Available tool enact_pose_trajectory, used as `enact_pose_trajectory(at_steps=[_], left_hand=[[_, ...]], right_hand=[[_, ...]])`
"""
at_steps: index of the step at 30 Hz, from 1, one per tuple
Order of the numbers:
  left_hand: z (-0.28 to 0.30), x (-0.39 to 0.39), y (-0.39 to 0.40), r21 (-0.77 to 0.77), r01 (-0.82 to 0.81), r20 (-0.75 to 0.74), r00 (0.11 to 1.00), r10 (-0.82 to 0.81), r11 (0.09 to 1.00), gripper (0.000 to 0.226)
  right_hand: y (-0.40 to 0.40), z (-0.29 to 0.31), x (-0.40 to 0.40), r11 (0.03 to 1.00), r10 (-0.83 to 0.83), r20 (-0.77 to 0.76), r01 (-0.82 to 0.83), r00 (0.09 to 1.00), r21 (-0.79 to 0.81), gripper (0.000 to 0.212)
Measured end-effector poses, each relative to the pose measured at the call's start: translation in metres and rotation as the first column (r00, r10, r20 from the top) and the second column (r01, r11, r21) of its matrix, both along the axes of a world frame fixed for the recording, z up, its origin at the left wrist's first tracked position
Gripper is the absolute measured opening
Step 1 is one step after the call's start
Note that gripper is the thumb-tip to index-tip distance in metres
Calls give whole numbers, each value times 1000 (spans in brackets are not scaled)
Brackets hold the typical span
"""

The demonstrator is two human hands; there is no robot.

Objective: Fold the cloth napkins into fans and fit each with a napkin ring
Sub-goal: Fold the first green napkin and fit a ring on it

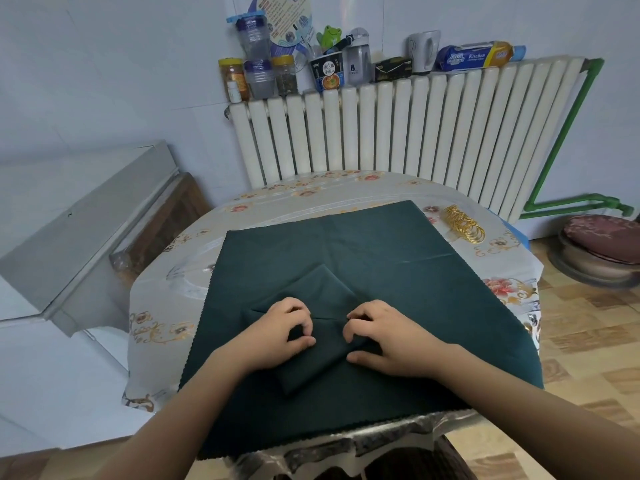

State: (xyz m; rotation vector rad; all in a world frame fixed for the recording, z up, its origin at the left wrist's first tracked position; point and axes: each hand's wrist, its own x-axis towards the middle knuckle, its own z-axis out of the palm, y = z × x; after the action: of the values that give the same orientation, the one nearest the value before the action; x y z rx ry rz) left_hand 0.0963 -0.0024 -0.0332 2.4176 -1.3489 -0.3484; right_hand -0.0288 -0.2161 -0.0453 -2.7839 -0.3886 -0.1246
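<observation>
the task looks to be in its early part: a dark green napkin (363, 258) lies spread flat over the middle of the table (166, 296), and on its near half sits a smaller folded bundle (311, 362) of the same green cloth, which both hands are working on. whether that bundle is a second napkin or a folded-over part of the spread one cannot be told. the left hand (277, 332) has its fingers curled, thumb and fingertips pinching a ridge of the cloth, and the right hand (388, 337) is curled the same way, pinching the fabric just beside it, thumb lying out along the bundle. no finished fan shows anywhere, so the pleating seems barely begun. the gold napkin rings (464, 225) lie in a row at the far right of the table, just beside the napkin's corner and well apart from the hands, none fitted yet, so all the ringing is left
</observation>
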Motion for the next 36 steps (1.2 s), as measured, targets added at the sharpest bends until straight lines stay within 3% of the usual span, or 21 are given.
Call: enact_pose_trajectory(at_steps=[2,6,9,12,14,16,21,26,30,36], left_hand=[[8,1,4,31,-2,-67,998,4,1000,20],[27,4,17,154,55,-339,941,0,987,66],[31,10,27,288,174,-358,932,-63,942,74],[26,9,27,299,83,-348,937,27,951,90],[15,1,21,56,-133,-375,916,144,990,61],[3,-6,14,-156,-361,-416,868,271,919,24],[-4,-17,2,-251,-521,-350,835,425,816,24],[-17,-22,1,-365,-506,-125,858,498,781,15],[-24,-21,2,-382,-526,-75,837,542,760,23],[-25,-19,-4,-354,-578,-35,794,607,735,10]], right_hand=[[3,-4,2,1000,-28,53,29,998,-2,38],[9,-10,6,994,-101,197,90,975,66,35],[13,-9,11,982,-180,228,161,957,100,35],[17,-8,15,965,-250,211,224,945,137,25],[19,-8,14,951,-289,197,258,937,171,20],[19,-7,12,933,-325,191,281,926,225,15],[19,-6,12,913,-349,168,294,922,282,14],[21,-4,14,894,-375,92,333,923,300,18],[24,-2,18,879,-403,56,368,914,304,19],[28,-1,19,841,-442,34,400,897,365,15]])
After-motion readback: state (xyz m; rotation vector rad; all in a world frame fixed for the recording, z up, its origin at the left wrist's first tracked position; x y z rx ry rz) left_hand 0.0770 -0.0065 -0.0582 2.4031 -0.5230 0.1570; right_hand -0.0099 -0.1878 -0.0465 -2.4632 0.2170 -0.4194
